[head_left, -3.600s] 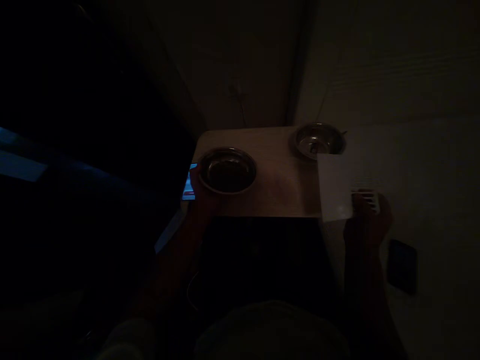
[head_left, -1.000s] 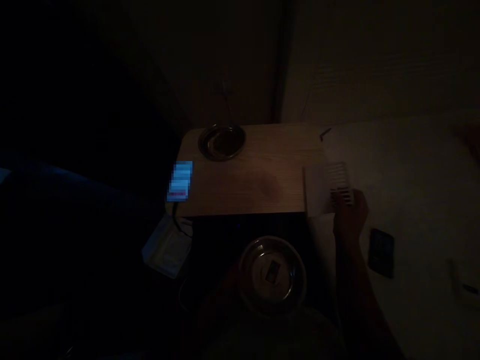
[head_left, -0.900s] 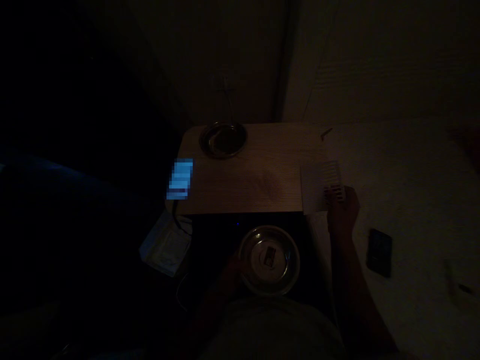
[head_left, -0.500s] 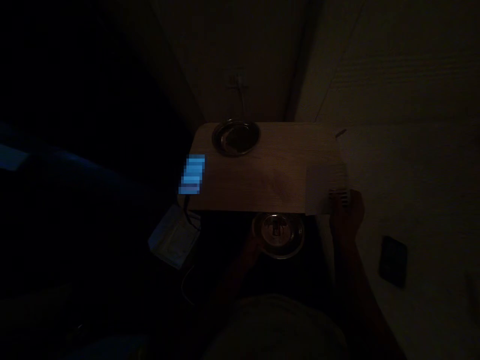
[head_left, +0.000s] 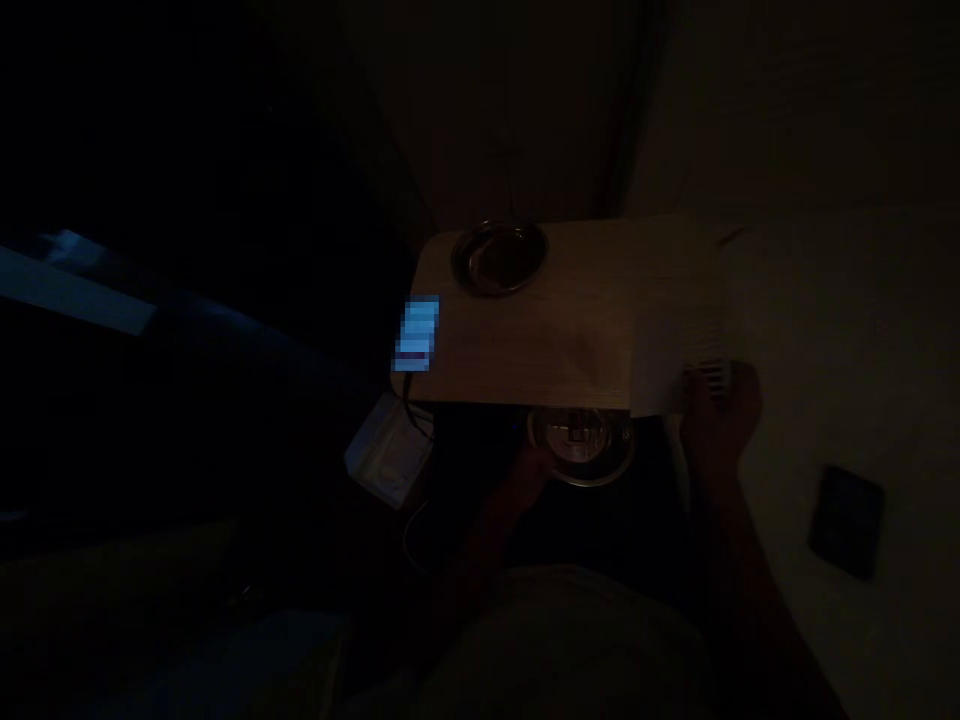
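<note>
The scene is very dark. My left hand (head_left: 534, 468) is closed on the left rim of a round, shiny metal plate (head_left: 592, 476), just off the front edge of the wooden table (head_left: 525, 355). A small dark shape, perhaps a reflection, shows in the plate's middle. On the right, my right hand (head_left: 721, 405) has its fingers bent around the edge of a pale flat sheet (head_left: 656, 355), which lies over the table's front right corner. Black and white stripes appear beside those fingers; what they belong to is unclear.
A second round metal dish (head_left: 500, 262) stands at the back left of the table. A lit phone (head_left: 416, 333) with a cable lies at the left edge, above a pale box (head_left: 390, 455). At right, a dark flat rectangular thing (head_left: 847, 522) rests on a pale surface.
The whole view has shifted, so the table and both hands appear farther right and slightly higher. The picture is darker. Both hands keep their holds.
</note>
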